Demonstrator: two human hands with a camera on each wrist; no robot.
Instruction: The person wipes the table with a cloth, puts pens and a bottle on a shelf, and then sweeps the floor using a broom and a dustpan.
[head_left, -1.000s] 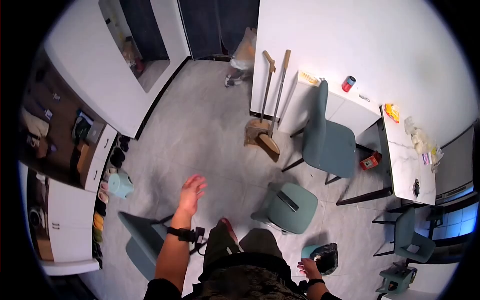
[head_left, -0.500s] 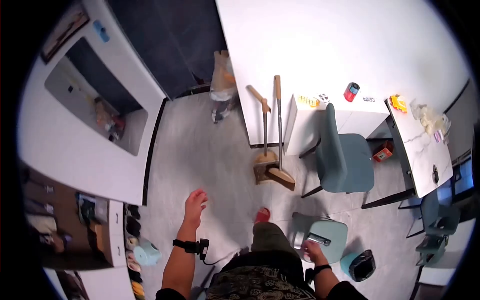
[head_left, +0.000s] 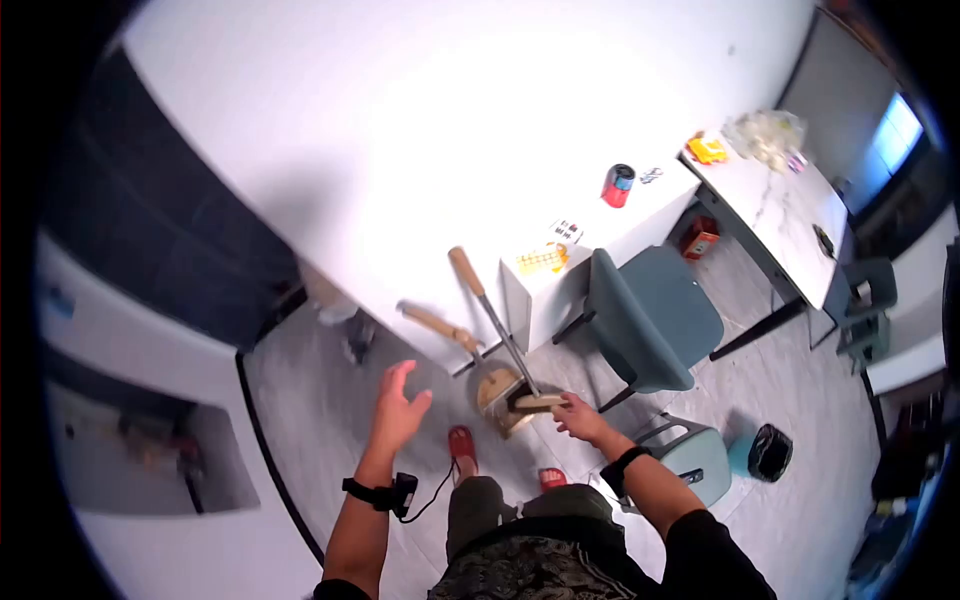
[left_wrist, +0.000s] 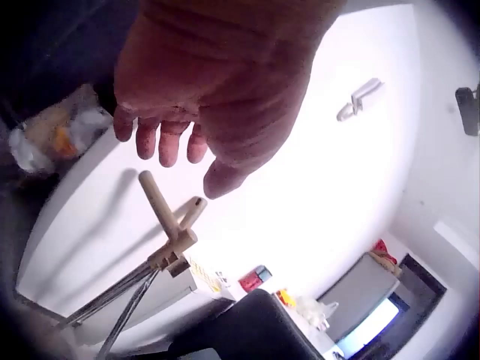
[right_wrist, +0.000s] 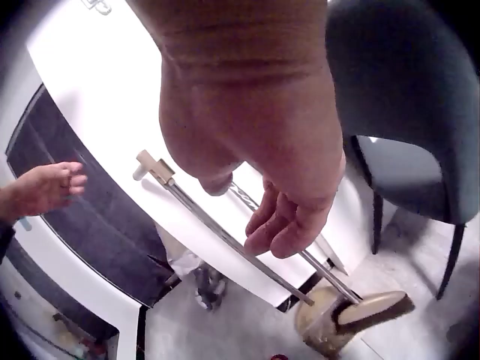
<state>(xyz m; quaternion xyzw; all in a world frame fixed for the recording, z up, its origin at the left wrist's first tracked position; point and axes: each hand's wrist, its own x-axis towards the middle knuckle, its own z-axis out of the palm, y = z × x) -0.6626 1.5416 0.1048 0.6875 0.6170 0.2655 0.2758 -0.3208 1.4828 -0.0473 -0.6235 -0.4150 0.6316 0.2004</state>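
The broom (head_left: 537,402) and dustpan (head_left: 492,390) stand on the floor (head_left: 410,510) by the white wall (head_left: 330,180), handles up, brush at the pan's mouth, presumably to keep the pair together and within reach; the left hand (head_left: 398,415) hangs in the air, thumb apart from gently bent fingers, perhaps for balance; the right hand (head_left: 583,420) is nearest the broom, fingers loosely curled and pinching nothing, palm downward, seemingly because the handles rise below it.

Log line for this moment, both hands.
left hand: open, empty | right hand: fingers curled loosely, empty | broom, dustpan: by wall
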